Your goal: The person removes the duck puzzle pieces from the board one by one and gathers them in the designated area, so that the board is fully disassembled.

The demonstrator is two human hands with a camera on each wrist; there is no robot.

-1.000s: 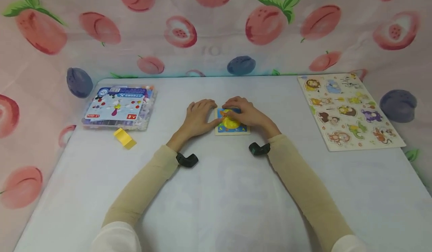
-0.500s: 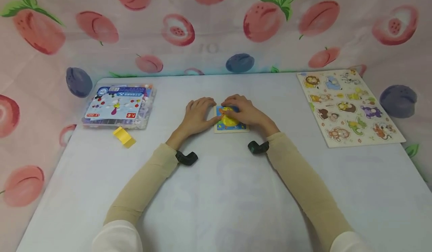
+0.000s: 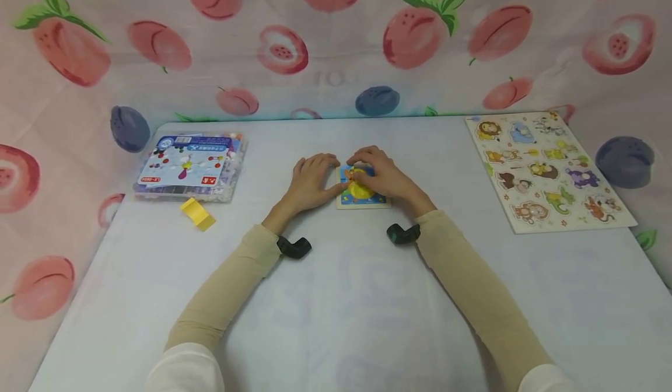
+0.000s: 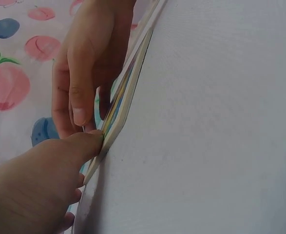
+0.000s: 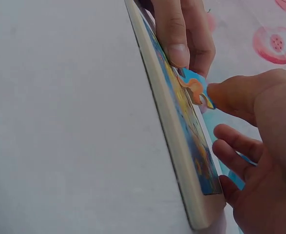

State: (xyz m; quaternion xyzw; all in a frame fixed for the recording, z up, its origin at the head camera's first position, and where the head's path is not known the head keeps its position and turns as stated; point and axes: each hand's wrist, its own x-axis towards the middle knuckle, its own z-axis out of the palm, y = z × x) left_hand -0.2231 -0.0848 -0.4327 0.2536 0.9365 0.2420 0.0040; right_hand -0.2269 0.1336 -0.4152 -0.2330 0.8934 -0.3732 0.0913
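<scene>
A small wooden jigsaw board [image 3: 362, 207] with a blue, yellow-duck picture lies flat at the table's middle. My left hand [image 3: 312, 183] is at its left side; in the left wrist view the thumb presses on the board's edge, with the fingers partly hidden beyond it. With thumb and fingers, my right hand [image 3: 387, 177] pinches a puzzle piece [image 5: 195, 85], blue and orange, over the far left part of the board. This piece stands tilted up from the picture in the right wrist view, close to the left thumb. Beneath it the board's yellow picture area partly shows.
At the back left sits a clear plastic case [image 3: 184, 161] with a blue and white label. A folded yellow piece [image 3: 198, 214] lies just in front of it. A large animal puzzle board [image 3: 548, 170] rests at the right. Behind the table hangs a peach-print cloth [image 3: 325, 36].
The head view shifts slightly. Both hands stay at the small board in nearly the same pose, and the other objects have not moved.
</scene>
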